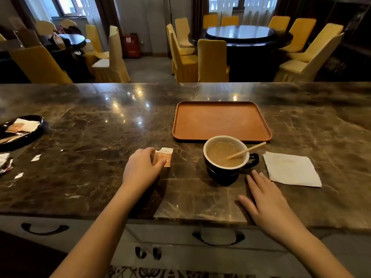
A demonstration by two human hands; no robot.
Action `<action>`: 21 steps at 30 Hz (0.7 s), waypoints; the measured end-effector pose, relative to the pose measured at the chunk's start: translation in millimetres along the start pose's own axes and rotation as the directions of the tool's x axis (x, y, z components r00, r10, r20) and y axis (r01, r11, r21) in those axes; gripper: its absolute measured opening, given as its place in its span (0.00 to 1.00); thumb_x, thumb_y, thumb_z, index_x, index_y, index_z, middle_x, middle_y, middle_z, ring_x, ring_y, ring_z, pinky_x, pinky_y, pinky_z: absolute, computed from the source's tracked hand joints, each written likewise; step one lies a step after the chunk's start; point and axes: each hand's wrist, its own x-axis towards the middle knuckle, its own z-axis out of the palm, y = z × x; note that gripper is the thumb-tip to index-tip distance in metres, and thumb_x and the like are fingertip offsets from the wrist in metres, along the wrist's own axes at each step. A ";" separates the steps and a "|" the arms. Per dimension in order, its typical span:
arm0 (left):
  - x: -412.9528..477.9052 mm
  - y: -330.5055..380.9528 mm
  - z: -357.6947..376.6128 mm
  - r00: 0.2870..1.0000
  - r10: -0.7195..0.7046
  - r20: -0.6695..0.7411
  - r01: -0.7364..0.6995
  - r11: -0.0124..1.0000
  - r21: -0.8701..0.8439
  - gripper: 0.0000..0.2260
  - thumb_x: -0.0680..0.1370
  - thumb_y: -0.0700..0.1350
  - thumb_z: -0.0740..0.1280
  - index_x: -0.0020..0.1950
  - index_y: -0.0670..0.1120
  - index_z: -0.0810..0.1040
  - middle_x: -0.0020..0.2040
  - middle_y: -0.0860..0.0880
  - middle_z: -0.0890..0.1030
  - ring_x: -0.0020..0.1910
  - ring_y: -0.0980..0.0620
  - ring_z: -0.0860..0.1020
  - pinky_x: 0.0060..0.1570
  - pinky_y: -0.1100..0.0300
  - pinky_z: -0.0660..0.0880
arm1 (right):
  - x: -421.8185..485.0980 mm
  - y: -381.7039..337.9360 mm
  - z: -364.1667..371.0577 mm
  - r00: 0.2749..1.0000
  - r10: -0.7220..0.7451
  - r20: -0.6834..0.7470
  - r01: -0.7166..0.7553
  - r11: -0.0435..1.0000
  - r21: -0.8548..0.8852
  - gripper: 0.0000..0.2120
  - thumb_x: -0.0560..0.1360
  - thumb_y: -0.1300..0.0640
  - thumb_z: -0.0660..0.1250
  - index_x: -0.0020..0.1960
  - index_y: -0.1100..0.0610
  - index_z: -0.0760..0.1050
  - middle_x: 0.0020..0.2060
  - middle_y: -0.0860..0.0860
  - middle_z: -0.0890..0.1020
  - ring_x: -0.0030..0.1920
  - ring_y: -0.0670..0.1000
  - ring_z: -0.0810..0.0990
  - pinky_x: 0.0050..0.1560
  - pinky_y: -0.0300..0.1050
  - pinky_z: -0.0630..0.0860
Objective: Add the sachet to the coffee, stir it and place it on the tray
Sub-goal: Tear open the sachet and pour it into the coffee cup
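Observation:
A dark cup (pixel 226 169) with a white inside holds light brown coffee and stands on the marble counter just in front of the orange tray (pixel 221 121). A wooden stir stick (pixel 247 150) leans in the cup, pointing right. An orange and white sachet (pixel 165 157), torn at its top, lies on the counter to the cup's left. My left hand (pixel 141 169) rests on it, with thumb and fingers pinching its left edge. My right hand (pixel 267 203) lies flat on the counter, fingers apart, just right of the cup's base.
A white napkin (pixel 291 169) lies right of the cup. A black dish (pixel 22 130) with more sachets sits at the far left, with torn paper scraps (pixel 36 157) near it. Drawer handles (pixel 218 236) show below the counter edge. Chairs and round tables stand beyond the counter.

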 end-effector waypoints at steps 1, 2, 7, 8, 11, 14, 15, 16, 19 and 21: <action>2.3 1.8 1.2 1.000 -0.028 0.001 0.028 0.998 0.053 0.25 0.72 0.55 0.66 0.66 0.45 0.69 0.60 0.43 0.75 0.58 0.46 0.74 0.53 0.52 0.74 | -1.3 0.5 4.6 1.000 -0.010 -0.001 0.010 0.999 -0.049 0.43 0.68 0.29 0.34 0.74 0.55 0.43 0.74 0.49 0.41 0.74 0.48 0.40 0.72 0.44 0.40; 4.3 3.1 2.5 0.999 -0.042 -0.011 0.043 0.995 0.094 0.26 0.72 0.55 0.66 0.66 0.45 0.68 0.61 0.42 0.75 0.59 0.45 0.72 0.54 0.51 0.73 | -2.3 1.0 8.4 0.999 -0.037 -0.029 0.035 0.996 -0.080 0.48 0.62 0.27 0.26 0.74 0.55 0.41 0.72 0.49 0.38 0.72 0.47 0.37 0.71 0.44 0.38; 14.4 5.9 9.4 0.998 -0.060 0.003 0.059 0.997 0.051 0.27 0.70 0.49 0.71 0.67 0.47 0.67 0.61 0.43 0.75 0.59 0.45 0.73 0.54 0.51 0.73 | -3.5 3.7 15.9 0.998 -0.047 -0.042 0.042 0.992 -0.118 0.48 0.57 0.30 0.17 0.71 0.54 0.34 0.69 0.48 0.35 0.70 0.46 0.33 0.70 0.42 0.34; 16.2 6.4 9.2 0.997 -0.072 0.002 0.072 0.997 0.026 0.28 0.69 0.47 0.72 0.67 0.47 0.66 0.60 0.43 0.76 0.58 0.46 0.74 0.53 0.52 0.73 | -3.9 2.9 14.7 0.998 -0.057 -0.037 0.052 0.991 -0.122 0.47 0.57 0.30 0.17 0.70 0.53 0.33 0.69 0.48 0.35 0.70 0.46 0.33 0.70 0.42 0.34; 17.1 10.0 8.4 0.992 -0.125 0.008 0.125 0.989 -0.078 0.28 0.69 0.43 0.72 0.67 0.45 0.66 0.56 0.44 0.78 0.53 0.48 0.76 0.50 0.54 0.74 | -4.1 3.1 17.1 0.998 -0.053 -0.035 0.047 0.990 -0.132 0.47 0.59 0.30 0.18 0.71 0.54 0.35 0.70 0.48 0.35 0.70 0.46 0.33 0.70 0.42 0.34; 13.7 12.9 6.0 0.990 -0.144 0.010 0.143 0.971 -0.191 0.21 0.70 0.42 0.71 0.61 0.45 0.71 0.52 0.47 0.79 0.47 0.54 0.75 0.45 0.58 0.73 | -3.6 3.3 17.5 0.997 -0.055 -0.050 0.047 0.987 -0.152 0.46 0.60 0.31 0.18 0.71 0.54 0.36 0.70 0.48 0.36 0.71 0.47 0.33 0.70 0.42 0.34; 12.5 12.9 5.4 0.990 -0.137 0.025 0.139 0.966 -0.220 0.17 0.71 0.43 0.70 0.59 0.45 0.74 0.51 0.48 0.80 0.46 0.54 0.75 0.45 0.59 0.72 | -3.6 3.4 18.1 0.997 -0.056 -0.056 0.047 0.987 -0.155 0.46 0.60 0.31 0.19 0.72 0.54 0.36 0.70 0.49 0.36 0.71 0.47 0.34 0.70 0.43 0.34; 11.5 13.1 4.7 0.990 -0.130 0.046 0.138 0.958 -0.253 0.14 0.72 0.43 0.70 0.56 0.45 0.76 0.51 0.48 0.80 0.46 0.54 0.76 0.45 0.59 0.72 | -3.3 3.2 18.8 0.996 -0.056 -0.066 0.045 0.987 -0.154 0.46 0.61 0.31 0.20 0.72 0.54 0.37 0.70 0.49 0.37 0.71 0.47 0.34 0.70 0.43 0.35; 7.6 14.6 1.6 0.987 -0.126 0.097 0.153 0.919 -0.364 0.04 0.73 0.44 0.68 0.47 0.49 0.78 0.47 0.49 0.82 0.44 0.54 0.79 0.43 0.60 0.74 | -2.8 3.8 20.5 0.994 -0.061 -0.089 0.049 0.990 -0.130 0.46 0.63 0.31 0.21 0.73 0.55 0.42 0.70 0.48 0.39 0.71 0.46 0.36 0.70 0.43 0.36; 4.4 18.8 -2.0 0.984 -0.124 0.130 0.168 0.888 -0.427 0.02 0.72 0.44 0.69 0.44 0.50 0.78 0.45 0.50 0.82 0.44 0.54 0.79 0.43 0.60 0.75 | -3.2 4.1 21.9 0.992 -0.066 -0.104 0.052 0.990 -0.128 0.47 0.62 0.31 0.21 0.73 0.55 0.43 0.71 0.49 0.40 0.71 0.46 0.37 0.70 0.43 0.36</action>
